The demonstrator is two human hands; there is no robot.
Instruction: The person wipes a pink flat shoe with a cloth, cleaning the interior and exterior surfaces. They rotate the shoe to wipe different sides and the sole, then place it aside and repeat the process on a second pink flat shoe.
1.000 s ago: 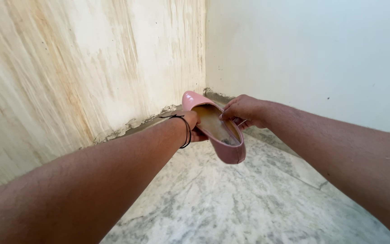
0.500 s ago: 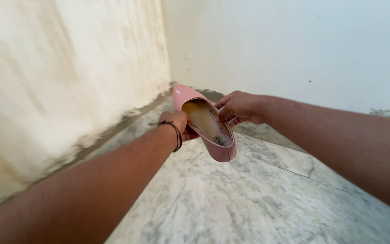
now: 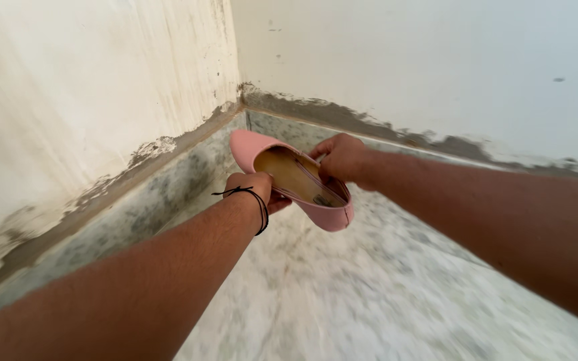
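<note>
Risk of slipping: pink flat shoe (image 3: 289, 175), smooth and glossy, pointed toe, tan worn insole, held mid-air above the marble floor (image 3: 369, 294). Left hand (image 3: 257, 192) cupped beneath, fingers curled under the sole. Right hand (image 3: 344, 158) fingers pinching the rim. Stained, peeling plaster walls (image 3: 88, 100) close by.

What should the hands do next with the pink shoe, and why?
Probably tip the shoe a little toward the camera. The left hand holds it from below and the right hand grips its rim, so it is steady, but the insole is seen only at a slant.
</note>
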